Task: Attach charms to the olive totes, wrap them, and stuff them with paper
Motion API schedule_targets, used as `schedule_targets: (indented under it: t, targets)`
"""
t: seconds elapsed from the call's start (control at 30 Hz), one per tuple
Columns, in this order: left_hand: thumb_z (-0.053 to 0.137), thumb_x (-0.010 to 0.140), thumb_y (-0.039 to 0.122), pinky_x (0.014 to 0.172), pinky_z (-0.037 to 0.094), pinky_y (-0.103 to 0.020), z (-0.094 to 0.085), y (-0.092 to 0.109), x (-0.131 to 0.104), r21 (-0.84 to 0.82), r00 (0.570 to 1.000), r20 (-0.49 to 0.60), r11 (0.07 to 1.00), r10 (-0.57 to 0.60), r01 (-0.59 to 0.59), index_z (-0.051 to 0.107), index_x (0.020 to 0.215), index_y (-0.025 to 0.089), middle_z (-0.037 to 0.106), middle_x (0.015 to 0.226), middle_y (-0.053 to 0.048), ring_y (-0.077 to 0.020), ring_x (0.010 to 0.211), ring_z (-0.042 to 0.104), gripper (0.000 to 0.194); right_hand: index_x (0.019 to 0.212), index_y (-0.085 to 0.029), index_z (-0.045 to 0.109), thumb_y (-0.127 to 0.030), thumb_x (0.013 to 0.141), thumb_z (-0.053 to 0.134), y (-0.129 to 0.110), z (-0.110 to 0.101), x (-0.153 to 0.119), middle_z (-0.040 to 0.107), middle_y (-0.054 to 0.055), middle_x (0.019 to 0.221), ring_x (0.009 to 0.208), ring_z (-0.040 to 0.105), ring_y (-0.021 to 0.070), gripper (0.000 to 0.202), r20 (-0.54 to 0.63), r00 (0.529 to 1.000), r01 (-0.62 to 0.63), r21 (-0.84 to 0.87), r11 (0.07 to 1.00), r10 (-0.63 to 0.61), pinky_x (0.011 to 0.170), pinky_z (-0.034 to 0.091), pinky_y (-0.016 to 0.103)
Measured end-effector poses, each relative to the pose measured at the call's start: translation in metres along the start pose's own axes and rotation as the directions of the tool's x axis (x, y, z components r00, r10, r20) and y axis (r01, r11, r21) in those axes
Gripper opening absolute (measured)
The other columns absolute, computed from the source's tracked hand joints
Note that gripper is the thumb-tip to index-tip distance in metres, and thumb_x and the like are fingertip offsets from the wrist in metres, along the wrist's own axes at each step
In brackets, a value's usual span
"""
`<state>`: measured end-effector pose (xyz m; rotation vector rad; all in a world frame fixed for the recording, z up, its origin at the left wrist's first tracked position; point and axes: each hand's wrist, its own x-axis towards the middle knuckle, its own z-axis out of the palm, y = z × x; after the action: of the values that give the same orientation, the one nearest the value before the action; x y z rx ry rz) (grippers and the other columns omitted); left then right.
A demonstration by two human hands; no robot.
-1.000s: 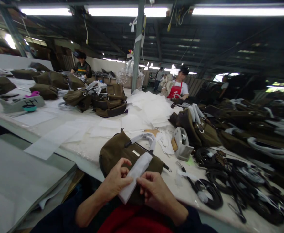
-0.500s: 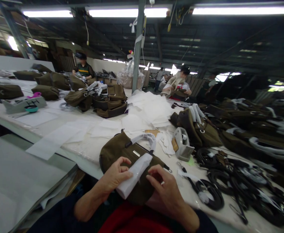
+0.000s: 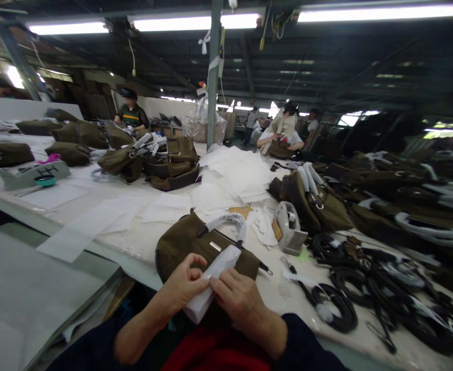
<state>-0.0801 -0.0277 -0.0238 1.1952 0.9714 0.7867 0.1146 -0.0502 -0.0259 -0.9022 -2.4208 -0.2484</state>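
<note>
An olive-brown handbag (image 3: pixel 183 241) lies at the near edge of the white table (image 3: pixel 133 232), right in front of me. One of its handles (image 3: pixel 226 221) arches up, wrapped in white paper. My left hand (image 3: pixel 183 283) and my right hand (image 3: pixel 236 296) both pinch a white paper wrap (image 3: pixel 214 270) around the nearer handle, fingers closed on it from either side.
A grey tape dispenser (image 3: pixel 291 229) stands just right of the bag. Black straps (image 3: pixel 365 288) coil at right, beside rows of finished bags (image 3: pixel 384 190). Loose white paper sheets (image 3: pixel 234 175) pile mid-table. More bags (image 3: pixel 168 162) lie behind; people work at the far side.
My right hand had lifted off the wrap half a second ago; it is now back on it, next to the left hand. The view shifted slightly left.
</note>
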Motion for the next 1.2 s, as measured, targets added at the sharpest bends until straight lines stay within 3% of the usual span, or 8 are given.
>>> schedule_targets:
  t: [0.23, 0.37, 0.5, 0.53, 0.63, 0.83, 1.0, 1.2]
  targets:
    - [0.059, 0.083, 0.026, 0.056, 0.038, -0.021, 0.004, 0.024, -0.019, 0.264, 0.997, 0.048, 0.962, 0.061, -0.071, 0.044, 0.114, 0.020, 0.059, 0.073, 0.005, -0.0111, 0.062, 0.053, 0.035, 0.106, -0.017, 0.060, -0.015, 0.093, 0.049, -0.001, -0.001, -0.009, 0.062, 0.004, 0.081, 0.073, 0.054, 0.0186, 0.018, 0.034, 0.999, -0.042, 0.071, 0.997, 0.040, 0.060, 0.041, 0.030]
    - [0.057, 0.085, 0.034, 0.083, 0.048, -0.033, -0.015, 0.030, -0.023, 0.552, 0.929, -0.190, 0.817, 0.319, -0.167, 0.054, 0.111, 0.021, 0.066, 0.102, -0.005, -0.0199, 0.091, 0.062, 0.029, 0.129, -0.022, 0.053, -0.019, 0.089, 0.054, 0.018, -0.024, -0.019, 0.065, 0.003, 0.089, 0.075, 0.058, 0.0170, 0.040, 0.142, 0.964, -0.257, 0.275, 0.927, 0.225, 0.064, 0.044, 0.028]
    - [0.062, 0.079, 0.040, 0.106, 0.037, -0.049, -0.055, 0.017, -0.007, 0.764, 0.635, -0.412, 0.627, 0.653, -0.149, 0.056, 0.114, 0.022, 0.059, 0.124, -0.009, -0.0304, 0.120, 0.051, 0.040, 0.110, -0.020, 0.062, -0.038, 0.092, 0.053, 0.076, -0.037, -0.019, 0.065, 0.002, 0.080, 0.069, 0.057, 0.0152, 0.027, 0.143, 0.734, -0.665, 0.350, 0.660, 0.664, 0.065, 0.043, 0.027]
    - [0.065, 0.076, 0.042, 0.105, 0.038, -0.052, -0.064, 0.012, -0.002, 0.747, 0.620, -0.460, 0.654, 0.635, -0.116, 0.055, 0.116, 0.021, 0.058, 0.126, -0.011, -0.0328, 0.121, 0.051, 0.046, 0.102, -0.018, 0.063, -0.042, 0.091, 0.052, 0.093, -0.034, -0.017, 0.065, 0.003, 0.080, 0.071, 0.057, 0.0163, 0.029, 0.161, 0.673, -0.726, 0.331, 0.603, 0.722, 0.065, 0.042, 0.028]
    - [0.069, 0.070, 0.050, 0.092, 0.050, -0.051, -0.082, -0.003, 0.010, 0.494, 0.708, -0.586, 0.866, 0.395, -0.075, 0.049, 0.119, 0.018, 0.059, 0.123, -0.014, -0.0342, 0.115, 0.057, 0.061, 0.081, -0.016, 0.064, -0.053, 0.087, 0.051, 0.133, -0.014, -0.007, 0.066, 0.005, 0.077, 0.072, 0.057, 0.0183, 0.039, 0.306, 0.578, -0.816, 0.230, 0.530, 0.756, 0.064, 0.039, 0.029]
    - [0.064, 0.076, 0.050, 0.094, 0.049, -0.042, -0.085, -0.006, 0.002, 0.380, 0.826, -0.477, 0.918, 0.301, -0.115, 0.052, 0.114, 0.016, 0.068, 0.111, -0.013, -0.0286, 0.106, 0.063, 0.052, 0.065, -0.015, 0.062, -0.055, 0.078, 0.057, 0.146, 0.023, 0.017, 0.065, 0.004, 0.065, 0.065, 0.056, 0.0186, 0.042, 0.426, 0.640, -0.763, 0.250, 0.596, 0.640, 0.060, 0.037, 0.029]
    - [0.061, 0.074, 0.044, 0.092, 0.049, -0.039, -0.078, 0.006, -0.008, 0.442, 0.764, -0.527, 0.888, 0.371, -0.126, 0.061, 0.104, 0.016, 0.071, 0.105, -0.011, -0.0294, 0.103, 0.064, 0.042, 0.074, -0.012, 0.068, -0.059, 0.077, 0.054, 0.150, 0.024, 0.024, 0.072, 0.010, 0.079, 0.078, 0.064, 0.0263, 0.049, 0.505, 0.666, -0.742, 0.375, 0.555, 0.549, 0.065, 0.044, 0.032]
    - [0.058, 0.074, 0.042, 0.087, 0.051, -0.036, -0.060, 0.012, -0.018, 0.380, 0.738, -0.567, 0.911, 0.366, -0.160, 0.062, 0.099, 0.017, 0.071, 0.099, -0.009, -0.0278, 0.097, 0.064, 0.036, 0.090, -0.014, 0.071, -0.050, 0.078, 0.059, 0.147, 0.005, 0.033, 0.075, 0.009, 0.095, 0.091, 0.066, 0.0298, 0.041, 0.468, 0.778, -0.628, 0.586, 0.512, 0.419, 0.079, 0.049, 0.036]
